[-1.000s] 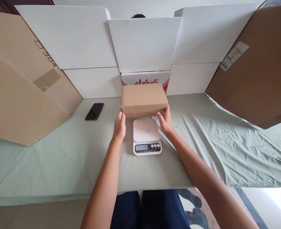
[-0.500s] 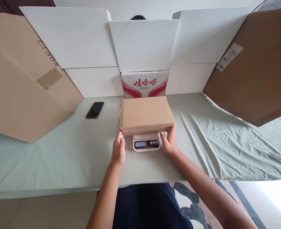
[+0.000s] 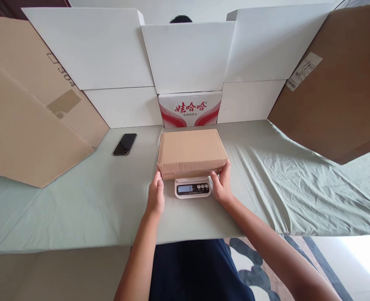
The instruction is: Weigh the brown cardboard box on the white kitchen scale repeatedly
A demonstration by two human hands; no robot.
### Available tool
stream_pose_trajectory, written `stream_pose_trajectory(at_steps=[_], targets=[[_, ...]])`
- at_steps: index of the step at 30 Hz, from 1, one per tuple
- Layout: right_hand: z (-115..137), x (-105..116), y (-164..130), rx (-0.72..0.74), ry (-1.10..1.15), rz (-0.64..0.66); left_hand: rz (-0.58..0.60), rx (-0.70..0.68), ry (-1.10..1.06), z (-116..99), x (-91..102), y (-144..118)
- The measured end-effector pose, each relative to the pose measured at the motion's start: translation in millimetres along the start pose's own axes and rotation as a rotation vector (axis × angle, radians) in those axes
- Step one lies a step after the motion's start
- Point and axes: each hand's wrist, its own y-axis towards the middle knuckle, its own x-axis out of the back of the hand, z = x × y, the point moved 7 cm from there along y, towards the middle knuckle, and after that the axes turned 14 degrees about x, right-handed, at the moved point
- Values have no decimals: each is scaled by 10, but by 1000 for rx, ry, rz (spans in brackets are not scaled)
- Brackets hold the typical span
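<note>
A pale green cloth-covered table [image 3: 78, 209] filled the frame. At centre, a closed brown cardboard box [image 3: 191, 153] sat over a small white digital scale [image 3: 192, 189]. The left hand [image 3: 156, 198] and right hand [image 3: 223, 186] gripped its near corners, fingers pressed together against the cardboard.
</note>
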Motion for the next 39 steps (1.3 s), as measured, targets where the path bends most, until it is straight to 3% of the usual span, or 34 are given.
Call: stream_pose_trajectory(at_steps=[15, 19, 25, 39], targets=[[-8, 21, 44, -53, 78, -30, 14, -7, -10, 33, 20, 2], [-23, 136, 68, -82, 132, -141, -59, -3, -80, 52, 118, 4], [-164, 298, 87, -245, 177, -338, -93, -22, -113, 27, 175, 5], [-329, 368, 133, -286, 250, -438, -100, -6, -119, 55, 178, 20]])
